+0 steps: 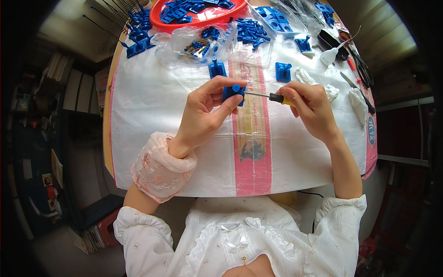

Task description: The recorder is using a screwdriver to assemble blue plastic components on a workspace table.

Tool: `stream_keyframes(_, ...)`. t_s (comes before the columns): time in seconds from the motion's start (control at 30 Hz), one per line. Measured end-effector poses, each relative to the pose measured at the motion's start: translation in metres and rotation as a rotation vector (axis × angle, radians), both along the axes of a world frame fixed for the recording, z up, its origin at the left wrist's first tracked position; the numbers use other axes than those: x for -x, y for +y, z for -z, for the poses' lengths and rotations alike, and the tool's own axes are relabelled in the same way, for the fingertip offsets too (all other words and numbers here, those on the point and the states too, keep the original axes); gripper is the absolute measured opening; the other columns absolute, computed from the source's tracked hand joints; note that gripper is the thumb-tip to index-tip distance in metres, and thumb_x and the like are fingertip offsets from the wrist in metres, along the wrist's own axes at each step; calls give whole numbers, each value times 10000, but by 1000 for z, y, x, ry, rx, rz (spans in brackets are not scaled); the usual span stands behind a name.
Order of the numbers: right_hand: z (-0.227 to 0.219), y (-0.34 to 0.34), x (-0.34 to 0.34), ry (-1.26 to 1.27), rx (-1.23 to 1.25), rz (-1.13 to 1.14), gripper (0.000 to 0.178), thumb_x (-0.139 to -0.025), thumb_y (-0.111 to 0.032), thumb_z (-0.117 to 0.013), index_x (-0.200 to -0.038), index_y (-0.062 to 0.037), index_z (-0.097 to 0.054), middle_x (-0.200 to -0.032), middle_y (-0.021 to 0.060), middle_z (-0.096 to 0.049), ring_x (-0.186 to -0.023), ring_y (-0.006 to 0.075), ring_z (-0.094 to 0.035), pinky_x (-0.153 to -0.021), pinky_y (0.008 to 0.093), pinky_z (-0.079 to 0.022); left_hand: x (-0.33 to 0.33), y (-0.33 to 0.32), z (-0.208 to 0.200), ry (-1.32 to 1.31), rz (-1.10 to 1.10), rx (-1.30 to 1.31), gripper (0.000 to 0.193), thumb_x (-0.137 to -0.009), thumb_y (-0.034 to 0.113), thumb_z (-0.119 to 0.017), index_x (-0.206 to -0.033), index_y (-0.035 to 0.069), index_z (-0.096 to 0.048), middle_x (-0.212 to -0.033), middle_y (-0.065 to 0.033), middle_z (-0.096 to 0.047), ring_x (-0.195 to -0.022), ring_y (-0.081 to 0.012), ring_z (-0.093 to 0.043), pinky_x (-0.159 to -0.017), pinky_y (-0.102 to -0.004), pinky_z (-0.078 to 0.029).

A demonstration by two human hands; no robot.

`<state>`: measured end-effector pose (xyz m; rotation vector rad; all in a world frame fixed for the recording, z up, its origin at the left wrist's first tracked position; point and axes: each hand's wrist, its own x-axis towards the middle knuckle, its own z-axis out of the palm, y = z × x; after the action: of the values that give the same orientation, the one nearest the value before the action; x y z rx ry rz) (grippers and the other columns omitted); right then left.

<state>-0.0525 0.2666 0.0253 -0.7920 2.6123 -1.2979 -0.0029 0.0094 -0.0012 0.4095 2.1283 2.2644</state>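
Observation:
Between the thumb and fingers of my left hand (206, 112) is a small blue plastic part (233, 95) with a round knob on top. My right hand (313, 110) grips a screwdriver (278, 98) by its yellow and black handle. The screwdriver's metal shaft lies level, and its tip meets the right side of the blue part; my fingers partly hide that part. Just beyond my left hand stands a similar blue piece (217, 69) with an upright post. Another blue piece (283, 72) sits beyond my right hand.
A red basin (160, 22) of blue parts stands at the far side. Nearer are a clear plastic bag (177, 51) with small brass-coloured and blue pieces and a pile of blue pins (251, 33). Black scissors (364, 69), a white squeeze bottle (328, 56) and crumpled tissues (357, 106) lie at right.

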Motion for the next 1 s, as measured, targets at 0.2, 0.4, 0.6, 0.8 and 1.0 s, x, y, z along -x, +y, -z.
stream_keyframes(0.2,-5,-14,-7,286,95,-57,140,-871,-102,-759,-939,-17,-670,-845,61,-683,-682,168,-668,-506,264,-489,3,-2,1,-22,-44,-57,247,-950,53,-679,-1192,14,-650,-965,-55,-702,-821,-89,-650,-708,-226,-552)
stream_keyframes(0.4,-1,-11,-5,378,90,-92,182,-829,-72,-784,-946,-8,-660,-894,76,-662,-742,193,-686,-544,272,-529,3,-2,2,-26,-55,-48,229,-952,50,-675,-1176,7,-650,-987,-71,-715,-832,-99,-663,-698,-231,-559)
stream_keyframes(0.6,1,-8,-4,357,41,-86,185,-855,-117,-765,-971,-9,-671,-787,88,-659,-669,215,-671,-567,302,-509,3,-2,0,-15,-64,-42,232,-950,40,-675,-1177,3,-647,-997,-74,-714,-837,-99,-661,-702,-232,-561)
stream_keyframes(0.8,2,-7,-4,369,-13,-77,189,-891,-178,-733,-976,-19,-675,-782,94,-665,-629,229,-653,-555,317,-488,3,-2,2,-8,-59,-50,239,-949,40,-676,-1184,5,-642,-1018,-78,-714,-855,-101,-663,-703,-235,-563)
stream_keyframes(1.0,3,-7,-4,372,-3,-78,179,-908,-179,-715,-981,-19,-680,-728,100,-652,-595,235,-638,-540,326,-471,2,-2,2,-14,-52,-46,245,-950,46,-677,-1191,12,-644,-1028,-73,-711,-857,-102,-663,-711,-232,-563)
